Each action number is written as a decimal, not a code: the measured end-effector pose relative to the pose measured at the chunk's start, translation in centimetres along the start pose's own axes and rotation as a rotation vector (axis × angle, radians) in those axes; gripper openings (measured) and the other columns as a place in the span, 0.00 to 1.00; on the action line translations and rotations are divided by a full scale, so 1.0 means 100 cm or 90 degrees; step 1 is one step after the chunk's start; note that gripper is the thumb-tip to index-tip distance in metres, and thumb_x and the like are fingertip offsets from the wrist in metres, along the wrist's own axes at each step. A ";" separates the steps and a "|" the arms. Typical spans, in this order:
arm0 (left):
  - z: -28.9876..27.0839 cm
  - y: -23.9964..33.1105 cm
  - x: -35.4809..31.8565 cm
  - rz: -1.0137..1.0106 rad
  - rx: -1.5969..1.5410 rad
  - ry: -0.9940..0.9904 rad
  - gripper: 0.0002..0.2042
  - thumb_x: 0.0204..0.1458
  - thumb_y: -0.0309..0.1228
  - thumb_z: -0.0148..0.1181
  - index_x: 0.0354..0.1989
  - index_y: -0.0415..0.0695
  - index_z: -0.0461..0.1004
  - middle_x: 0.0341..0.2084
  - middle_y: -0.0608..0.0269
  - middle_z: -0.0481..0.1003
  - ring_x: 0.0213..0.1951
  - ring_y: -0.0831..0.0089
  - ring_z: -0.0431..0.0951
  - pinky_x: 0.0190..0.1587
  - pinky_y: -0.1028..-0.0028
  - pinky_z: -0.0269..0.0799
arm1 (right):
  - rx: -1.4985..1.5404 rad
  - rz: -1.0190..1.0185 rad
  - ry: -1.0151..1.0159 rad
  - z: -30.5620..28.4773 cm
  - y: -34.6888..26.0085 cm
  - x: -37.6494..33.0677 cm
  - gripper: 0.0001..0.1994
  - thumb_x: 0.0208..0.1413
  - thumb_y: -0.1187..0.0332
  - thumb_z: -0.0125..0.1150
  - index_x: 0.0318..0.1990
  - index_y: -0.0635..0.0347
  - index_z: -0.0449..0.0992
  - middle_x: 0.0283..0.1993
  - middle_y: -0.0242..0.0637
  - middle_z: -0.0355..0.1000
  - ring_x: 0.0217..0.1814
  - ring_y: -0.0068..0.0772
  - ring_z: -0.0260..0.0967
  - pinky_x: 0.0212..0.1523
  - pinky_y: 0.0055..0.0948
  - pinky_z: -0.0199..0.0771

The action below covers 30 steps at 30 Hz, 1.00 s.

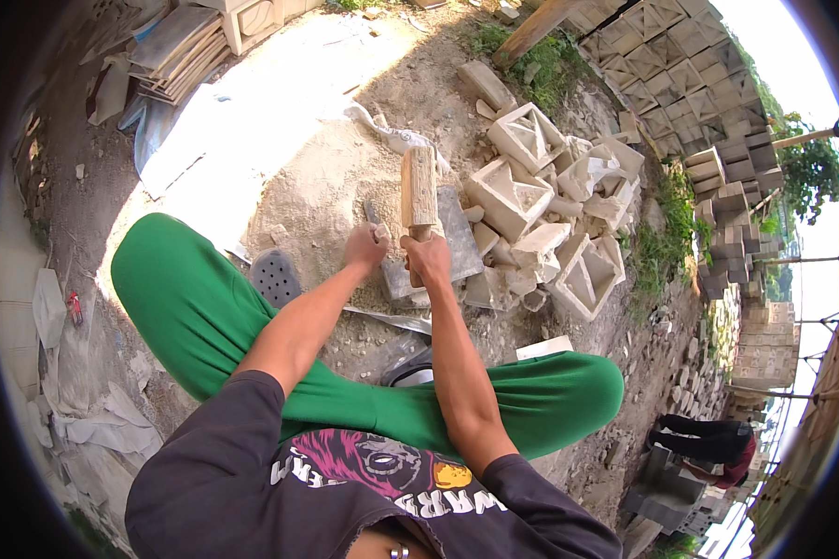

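My right hand (426, 258) is wrapped round the handle of a wooden mallet, whose thick, worn block head (419, 188) points away from me. Just to its left, my left hand (366, 244) is closed in a fist. A dark narrow strip (371, 212) shows just beyond that fist; whether the fist holds it is hard to make out. Below and beyond both hands lies a grey flat slab (459, 244) on the dusty ground, partly covered by the mallet and my right hand.
Pale openwork blocks (510, 197) and broken pieces are heaped to the right of the slab. A grey clog (275, 277) is by my left knee. Stacked boards (179, 56) stand far left, a block wall (685, 70) far right. Another person (708, 440) bends over at lower right.
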<state>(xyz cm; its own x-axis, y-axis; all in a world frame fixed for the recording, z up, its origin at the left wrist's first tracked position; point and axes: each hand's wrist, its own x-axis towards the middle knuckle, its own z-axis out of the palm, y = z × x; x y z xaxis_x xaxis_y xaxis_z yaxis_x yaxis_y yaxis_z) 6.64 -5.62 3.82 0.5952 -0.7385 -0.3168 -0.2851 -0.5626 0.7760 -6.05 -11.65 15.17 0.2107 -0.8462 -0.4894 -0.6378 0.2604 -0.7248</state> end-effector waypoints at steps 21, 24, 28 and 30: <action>-0.022 -0.018 -0.005 -0.039 0.019 0.125 0.17 0.58 0.42 0.56 0.46 0.39 0.72 0.44 0.49 0.73 0.45 0.50 0.76 0.48 0.56 0.71 | -0.186 0.000 0.009 0.039 0.050 0.016 0.17 0.41 0.62 0.67 0.24 0.74 0.77 0.21 0.42 0.76 0.22 0.33 0.77 0.26 0.35 0.77; -0.022 -0.021 -0.009 -0.042 0.006 0.127 0.17 0.59 0.41 0.56 0.46 0.39 0.72 0.43 0.49 0.72 0.44 0.50 0.75 0.47 0.56 0.71 | -0.210 0.067 -0.032 0.039 0.062 0.014 0.17 0.41 0.62 0.67 0.24 0.74 0.77 0.21 0.42 0.76 0.21 0.33 0.76 0.25 0.35 0.76; -0.021 -0.031 -0.010 -0.049 0.024 0.122 0.17 0.59 0.42 0.55 0.45 0.40 0.71 0.43 0.49 0.72 0.44 0.50 0.75 0.46 0.55 0.71 | -0.071 0.113 -0.060 0.022 0.028 -0.001 0.17 0.41 0.62 0.68 0.26 0.73 0.78 0.21 0.41 0.76 0.21 0.33 0.76 0.24 0.34 0.76; -0.018 -0.035 -0.010 -0.029 0.031 0.135 0.17 0.59 0.43 0.55 0.45 0.40 0.71 0.43 0.50 0.72 0.44 0.51 0.75 0.46 0.55 0.71 | -0.045 0.020 0.021 0.010 0.015 -0.009 0.16 0.41 0.62 0.68 0.26 0.71 0.78 0.21 0.40 0.75 0.20 0.32 0.75 0.23 0.33 0.75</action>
<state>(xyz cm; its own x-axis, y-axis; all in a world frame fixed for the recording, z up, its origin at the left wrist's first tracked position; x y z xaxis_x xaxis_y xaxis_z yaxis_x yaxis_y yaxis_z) 8.36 -2.23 2.38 0.7518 -0.6201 -0.2243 -0.2872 -0.6141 0.7351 -6.50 -10.04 14.06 0.1658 -0.8533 -0.4943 -0.6952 0.2544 -0.6723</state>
